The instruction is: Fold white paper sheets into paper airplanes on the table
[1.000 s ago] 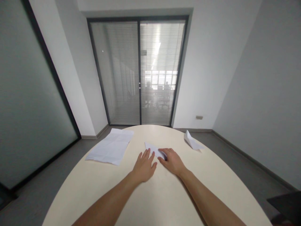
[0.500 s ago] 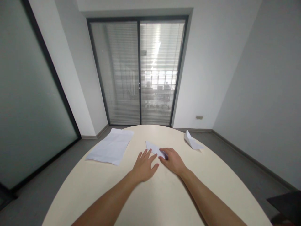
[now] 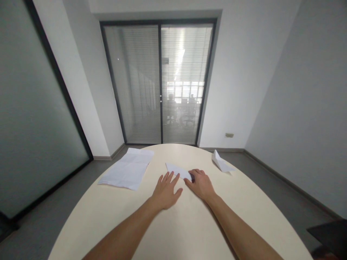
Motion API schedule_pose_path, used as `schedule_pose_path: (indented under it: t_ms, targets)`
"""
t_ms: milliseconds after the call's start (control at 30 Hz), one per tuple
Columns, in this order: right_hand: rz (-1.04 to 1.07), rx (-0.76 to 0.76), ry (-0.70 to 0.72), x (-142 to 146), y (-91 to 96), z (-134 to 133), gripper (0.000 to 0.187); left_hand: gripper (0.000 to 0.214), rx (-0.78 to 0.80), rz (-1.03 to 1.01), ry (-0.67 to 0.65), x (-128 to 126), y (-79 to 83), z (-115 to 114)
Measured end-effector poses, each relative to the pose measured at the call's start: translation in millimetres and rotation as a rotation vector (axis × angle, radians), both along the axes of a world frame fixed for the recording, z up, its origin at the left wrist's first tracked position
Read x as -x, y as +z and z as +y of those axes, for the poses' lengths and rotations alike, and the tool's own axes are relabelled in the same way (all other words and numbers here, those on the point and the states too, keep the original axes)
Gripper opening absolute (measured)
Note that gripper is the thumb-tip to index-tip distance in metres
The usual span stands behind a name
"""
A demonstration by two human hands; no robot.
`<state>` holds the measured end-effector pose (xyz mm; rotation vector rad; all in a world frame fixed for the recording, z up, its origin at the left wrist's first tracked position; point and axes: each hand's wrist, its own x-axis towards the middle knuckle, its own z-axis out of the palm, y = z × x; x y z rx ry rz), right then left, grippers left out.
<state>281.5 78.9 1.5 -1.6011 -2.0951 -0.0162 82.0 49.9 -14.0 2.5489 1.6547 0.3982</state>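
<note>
A folded piece of white paper (image 3: 177, 170) lies on the pale round table (image 3: 173, 231), partly covered by my hands. My left hand (image 3: 166, 191) is spread flat, its fingertips at the paper's near edge. At the paper's right end, my right hand (image 3: 200, 184) has its thumb and fingers curled around the corner, gripping it. The part of the paper under the right fingers is hidden.
White sheets (image 3: 128, 168) lie at the table's left edge. A folded paper plane (image 3: 221, 163) rests near the right edge. Beyond the table is a glass door (image 3: 161, 83) with blinds. A dark object (image 3: 329, 234) shows at lower right.
My right hand has shifted slightly right along the paper, and the paper has turned a little, showing more of itself. My left hand has barely moved.
</note>
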Motion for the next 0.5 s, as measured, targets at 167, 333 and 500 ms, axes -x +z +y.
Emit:
schedule_pose_path:
  t_ms: [167, 333, 500]
  targets:
    - [0.022, 0.006, 0.116, 0.1, 0.2, 0.2, 0.028, 0.061, 0.005, 0.000, 0.020, 0.4, 1.5, -0.7]
    - [0.048, 0.004, 0.103, 0.7, -0.6, -0.3, 0.033, 0.063, 0.004, -0.010, 0.041, 0.2, -0.3, 0.0]
    - [0.083, 0.023, 0.087, -0.1, 0.0, -0.2, 0.038, 0.066, 0.025, -0.001, 0.044, 0.3, -2.6, 2.0]
